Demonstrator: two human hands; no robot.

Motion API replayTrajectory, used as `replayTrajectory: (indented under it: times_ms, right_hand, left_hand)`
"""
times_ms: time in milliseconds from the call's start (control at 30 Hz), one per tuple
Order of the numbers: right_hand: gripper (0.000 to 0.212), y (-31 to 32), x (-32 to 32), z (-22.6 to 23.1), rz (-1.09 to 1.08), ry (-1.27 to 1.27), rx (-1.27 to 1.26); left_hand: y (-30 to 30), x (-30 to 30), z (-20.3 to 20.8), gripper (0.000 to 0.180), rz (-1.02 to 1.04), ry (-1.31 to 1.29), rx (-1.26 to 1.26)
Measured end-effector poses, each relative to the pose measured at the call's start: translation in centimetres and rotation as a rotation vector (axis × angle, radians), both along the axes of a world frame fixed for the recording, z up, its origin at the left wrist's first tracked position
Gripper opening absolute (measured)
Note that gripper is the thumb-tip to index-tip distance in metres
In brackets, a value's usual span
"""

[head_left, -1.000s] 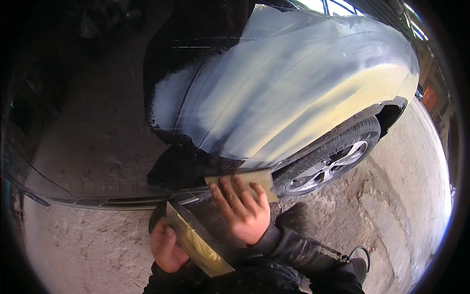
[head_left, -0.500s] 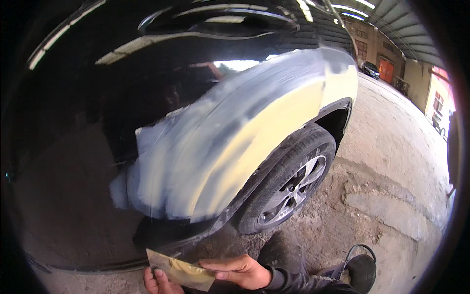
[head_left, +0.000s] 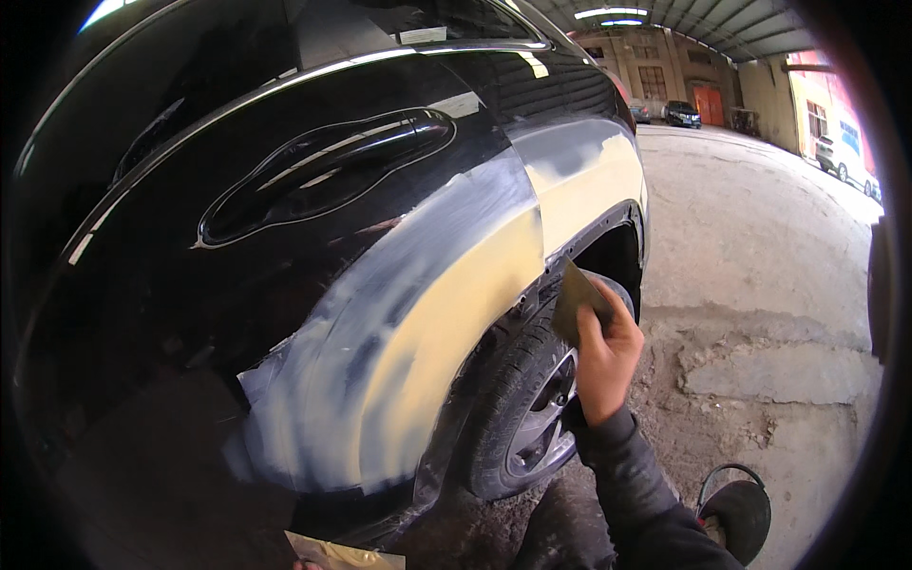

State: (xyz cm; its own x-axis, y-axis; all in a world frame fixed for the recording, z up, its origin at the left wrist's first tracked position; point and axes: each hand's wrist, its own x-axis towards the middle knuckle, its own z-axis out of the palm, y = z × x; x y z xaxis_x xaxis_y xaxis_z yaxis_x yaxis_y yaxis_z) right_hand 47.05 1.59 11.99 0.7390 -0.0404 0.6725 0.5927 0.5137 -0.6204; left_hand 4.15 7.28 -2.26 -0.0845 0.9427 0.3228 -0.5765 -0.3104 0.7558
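My right hand [head_left: 610, 366] grips a thin, flat putty spreader [head_left: 578, 302], thumb against its face. The spreader is held up in front of the wheel arch; I cannot tell whether it touches the panel edge. At the bottom edge my left hand [head_left: 306, 565] shows only a fingertip or so, at a flat mixing plate [head_left: 347, 554] with yellowish putty on it. The plate is partly cut off by the frame. Before me is a black car [head_left: 171, 351] whose rear panel carries a curved band of pale yellow filler [head_left: 475, 290] edged by grey sanded patches.
Under the arch stands a tyre [head_left: 513, 408] with a silver wheel, partly behind my right hand. A dark bucket [head_left: 739, 518] with a raised handle sits on the rough concrete floor [head_left: 750, 256] at lower right. Parked cars [head_left: 681, 114] and an orange door [head_left: 708, 104] lie far back.
My right hand has left the plate and risen to the wheel arch with the spreader. The left hand and plate sit lower in view. My view has shifted, showing more of the car's upper side.
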Motion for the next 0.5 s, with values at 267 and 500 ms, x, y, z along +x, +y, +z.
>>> replayTrajectory:
  times_ms: [267,500]
  right_hand:
    - [0.037,4.6,1.7,6.9,-0.456,-0.316,-0.094]
    - [0.044,6.1,-3.8,5.7,-0.481,-0.476,-0.153]
  left_hand:
    - [0.2,-3.7,-4.1,0.034,0.377,0.788,0.282]
    - [0.5,-5.6,-6.9,0.042,0.404,0.906,0.350]
